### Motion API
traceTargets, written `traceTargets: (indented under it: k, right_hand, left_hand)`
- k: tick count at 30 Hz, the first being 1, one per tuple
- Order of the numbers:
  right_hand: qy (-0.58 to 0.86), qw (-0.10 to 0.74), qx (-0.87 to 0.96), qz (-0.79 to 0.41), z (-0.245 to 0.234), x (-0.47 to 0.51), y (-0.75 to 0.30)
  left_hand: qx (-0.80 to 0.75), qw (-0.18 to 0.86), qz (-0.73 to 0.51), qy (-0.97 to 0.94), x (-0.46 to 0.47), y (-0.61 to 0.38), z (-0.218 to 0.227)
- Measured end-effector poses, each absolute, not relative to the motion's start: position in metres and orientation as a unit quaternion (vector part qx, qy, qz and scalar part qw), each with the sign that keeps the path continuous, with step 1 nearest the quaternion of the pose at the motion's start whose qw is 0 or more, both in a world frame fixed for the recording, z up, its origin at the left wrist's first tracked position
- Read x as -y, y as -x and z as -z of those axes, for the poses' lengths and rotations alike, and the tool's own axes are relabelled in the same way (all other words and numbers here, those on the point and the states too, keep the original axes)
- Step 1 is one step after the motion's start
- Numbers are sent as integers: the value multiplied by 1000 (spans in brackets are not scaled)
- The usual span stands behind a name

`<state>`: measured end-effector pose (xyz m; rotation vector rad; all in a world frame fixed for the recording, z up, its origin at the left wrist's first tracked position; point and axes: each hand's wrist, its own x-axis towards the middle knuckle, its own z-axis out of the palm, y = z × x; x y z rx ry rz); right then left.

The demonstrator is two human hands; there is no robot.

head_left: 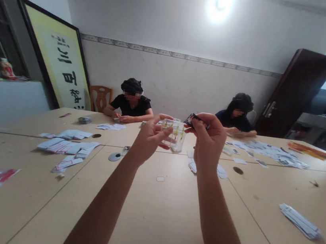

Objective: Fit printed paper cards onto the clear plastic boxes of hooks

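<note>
Both of my hands are raised over the table in the middle of the view. My left hand (150,139) is closed around a small clear plastic case (175,141), its thumb across the front. Several thin yellow-green pieces show inside the case, too small to name. Just to the right, my right hand (211,138) pinches a small dark card (192,120) with red and white marks. The card is held close to the case's upper right corner. My fingers hide part of the card, and whether it touches the case I cannot tell.
Paper slips (68,145) lie in piles on the left of the wooden table (149,224). More slips (279,154) are spread at the far right, and a stack (300,222) lies nearer. Two people (131,104) sit across, hands on the table. A grey disc (114,157) lies left of centre.
</note>
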<state>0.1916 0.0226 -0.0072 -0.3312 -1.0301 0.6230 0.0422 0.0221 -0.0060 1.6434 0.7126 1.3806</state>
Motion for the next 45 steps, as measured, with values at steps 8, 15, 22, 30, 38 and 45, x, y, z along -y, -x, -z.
traceTargets:
  k: [8, 15, 22, 30, 38, 45]
  right_hand:
    - [173, 793, 537, -231, 3, -5, -200]
    - [134, 834, 505, -177, -2, 7, -204]
    - [121, 792, 533, -272, 1, 6, -194]
    - [98, 799, 568, -173, 5, 0, -191]
    - [93, 778, 613, -102, 7, -1, -192]
    - [111, 780, 612, -69, 7, 1, -190]
  left_hand:
    - [-260, 414, -562, -667, -5, -48, 4]
    - [-245, 433, -565, -659, 0, -51, 3]
    - [-251, 435, -565, -654, -2, -55, 6]
    - [-289, 285, -591, -697, -3, -54, 10]
    - [-318, 195, -578, -725, -2, -48, 8]
    - [-309, 259, -564, -721, 0, -44, 3]
